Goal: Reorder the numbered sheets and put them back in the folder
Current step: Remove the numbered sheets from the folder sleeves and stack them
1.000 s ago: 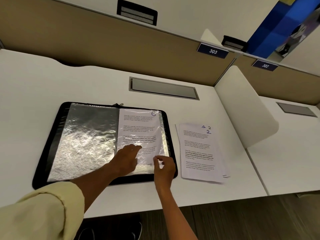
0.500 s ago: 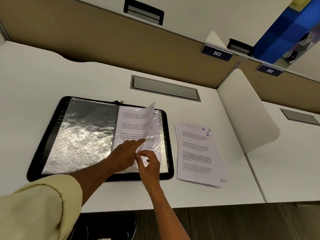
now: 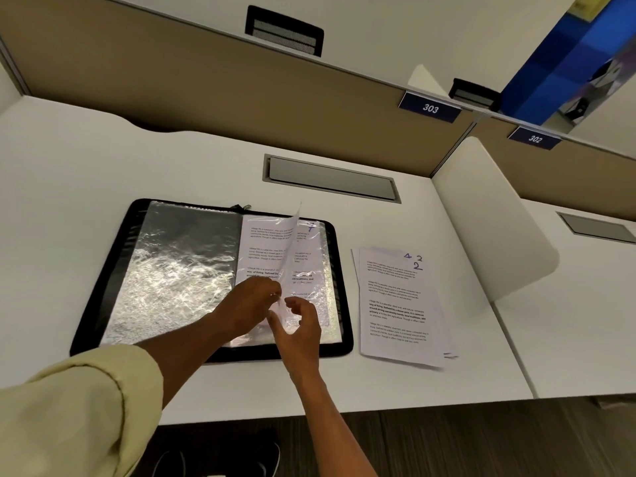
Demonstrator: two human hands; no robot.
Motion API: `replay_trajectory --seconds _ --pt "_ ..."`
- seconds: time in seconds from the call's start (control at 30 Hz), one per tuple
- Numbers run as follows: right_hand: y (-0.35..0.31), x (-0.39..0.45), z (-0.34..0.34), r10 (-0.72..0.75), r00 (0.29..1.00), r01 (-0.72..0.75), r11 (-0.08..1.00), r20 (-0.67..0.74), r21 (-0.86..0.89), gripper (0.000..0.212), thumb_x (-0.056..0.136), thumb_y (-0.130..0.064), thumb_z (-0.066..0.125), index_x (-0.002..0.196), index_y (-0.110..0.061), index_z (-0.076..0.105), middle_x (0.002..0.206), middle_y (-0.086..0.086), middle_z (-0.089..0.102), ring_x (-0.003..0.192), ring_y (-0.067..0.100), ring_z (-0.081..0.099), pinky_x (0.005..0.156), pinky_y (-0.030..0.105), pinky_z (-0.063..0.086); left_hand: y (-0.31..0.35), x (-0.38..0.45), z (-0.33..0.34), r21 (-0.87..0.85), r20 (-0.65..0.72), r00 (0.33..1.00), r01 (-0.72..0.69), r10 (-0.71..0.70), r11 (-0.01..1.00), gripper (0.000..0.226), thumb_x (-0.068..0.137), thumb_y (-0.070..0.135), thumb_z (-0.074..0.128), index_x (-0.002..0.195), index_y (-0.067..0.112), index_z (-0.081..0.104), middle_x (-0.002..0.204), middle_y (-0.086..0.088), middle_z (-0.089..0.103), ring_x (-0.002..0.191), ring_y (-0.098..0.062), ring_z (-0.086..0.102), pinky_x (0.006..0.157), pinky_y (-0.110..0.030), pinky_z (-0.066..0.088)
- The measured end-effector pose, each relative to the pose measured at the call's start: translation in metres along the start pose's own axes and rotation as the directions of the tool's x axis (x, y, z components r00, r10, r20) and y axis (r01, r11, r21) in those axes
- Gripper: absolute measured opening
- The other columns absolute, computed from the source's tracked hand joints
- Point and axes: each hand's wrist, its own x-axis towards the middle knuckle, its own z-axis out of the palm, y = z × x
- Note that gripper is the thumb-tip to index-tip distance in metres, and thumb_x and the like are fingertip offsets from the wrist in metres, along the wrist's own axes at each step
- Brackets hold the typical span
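A black zip folder (image 3: 339, 287) lies open on the white desk (image 3: 69, 187), with a shiny empty plastic sleeve (image 3: 179, 270) on its left half. One sleeve holding a printed sheet (image 3: 290, 246) stands lifted on edge over the right half. My left hand (image 3: 251, 304) pinches its lower edge. My right hand (image 3: 299, 325) hovers just right of that edge, its fingers loosely curved with a gap between thumb and fingers. Under the lifted sleeve lies a sheet marked 7 (image 3: 309, 232). A loose stack of numbered sheets (image 3: 399, 304) lies right of the folder, topped with 4, 2 and 2.
A grey cable hatch (image 3: 330, 179) is set into the desk behind the folder. A white divider panel (image 3: 492, 218) stands to the right of the loose stack. Tan partition walls with plates 303 (image 3: 430, 107) and 302 (image 3: 534, 138) close off the back.
The right-hand sleeve, flat a second ago, has been lifted at its lower corner and swung up toward the left, uncovering the sheet marked 7. My right hand's pinch has loosened.
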Motion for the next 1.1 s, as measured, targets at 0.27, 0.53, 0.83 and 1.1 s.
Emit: replay_trajectory --seconds 0.27,0.53,0.83,1.1 --pt "0.008 -0.011 0.007 0.061 0.995 -0.062 0.998 -0.074 -0.015 0.038 0.084 -0.02 0.08 0.098 -0.042 0.052 0.096 -0.013 0.063 0.093 0.007 0.062 0.08 0.016 0.051 0.0 -0.002 -0.016 -0.001 0.01 1.0 -0.025 0.025 1.0 0.015 0.097 0.012 0.059 0.109 0.011 0.068 0.113 -0.009 0.069 0.101 -0.024 0.061 0.09 -0.03 0.049" --pt "-0.004 -0.013 0.004 0.136 0.972 -0.123 0.989 -0.192 0.078 0.021 0.086 -0.013 0.078 0.085 -0.026 0.062 0.081 -0.009 0.069 0.078 0.0 0.065 0.071 0.011 0.051 0.007 -0.007 -0.017 -0.137 0.083 0.996 0.03 -0.019 0.99 0.069 0.094 0.029 0.065 0.152 0.025 0.027 0.127 -0.003 0.058 0.113 -0.02 0.055 0.096 -0.034 0.048" --pt "-0.005 -0.015 -0.001 0.234 0.941 -0.195 0.965 -0.246 0.174 0.026 0.085 -0.002 0.075 0.084 -0.026 0.063 0.083 -0.007 0.07 0.078 0.003 0.069 0.072 0.015 0.054 0.014 -0.002 -0.001 -0.135 0.212 0.977 -0.006 0.035 0.991 0.046 0.079 0.056 0.072 0.099 0.015 0.07 0.091 0.008 0.062 0.086 -0.01 0.058 0.075 -0.025 0.05" --pt "0.003 -0.016 -0.009 0.22 0.944 -0.181 0.969 -0.245 0.17 0.028 0.079 -0.006 0.083 0.082 -0.017 0.057 0.074 -0.003 0.068 0.072 0.006 0.069 0.072 0.02 0.057 0.022 0.003 0.001 -0.116 0.236 0.971 -0.013 0.04 0.993 0.01 0.086 0.018 0.07 0.082 0.01 0.076 0.08 -0.004 0.072 0.075 -0.017 0.065 0.076 -0.037 0.055"
